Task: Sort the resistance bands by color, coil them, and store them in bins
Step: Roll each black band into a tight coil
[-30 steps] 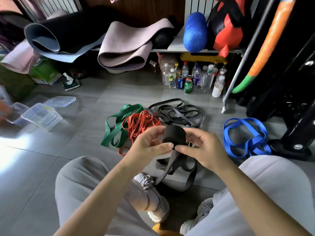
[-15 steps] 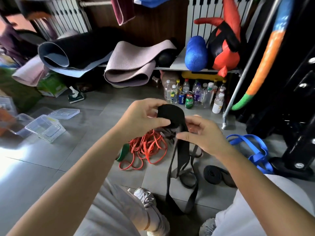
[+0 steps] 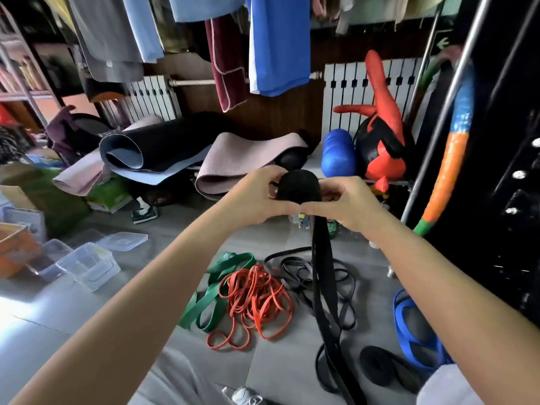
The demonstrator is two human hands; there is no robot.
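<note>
Starting leftmost, two clear bins (image 3: 87, 266) sit on the floor, then one green band (image 3: 210, 299), a red tangle (image 3: 257, 299) and thin black bands (image 3: 295, 273). Above, the left hand (image 3: 257, 197) and right hand (image 3: 347, 203) both grip one black coil (image 3: 298, 185), whose hanging tail crosses the thin bands. One wound black band (image 3: 380, 369) and one blue band (image 3: 409, 331) lie rightward.

Black resistance band (image 3: 298, 185), part-coiled: coil held between left grip (image 3: 257, 197) and right grip (image 3: 347, 206), tail hanging to the floor (image 3: 277, 372), beside green bands (image 3: 210, 299), red bands (image 3: 257, 296), blue band (image 3: 409, 325); clear plastic bins (image 3: 87, 264) at left.
</note>
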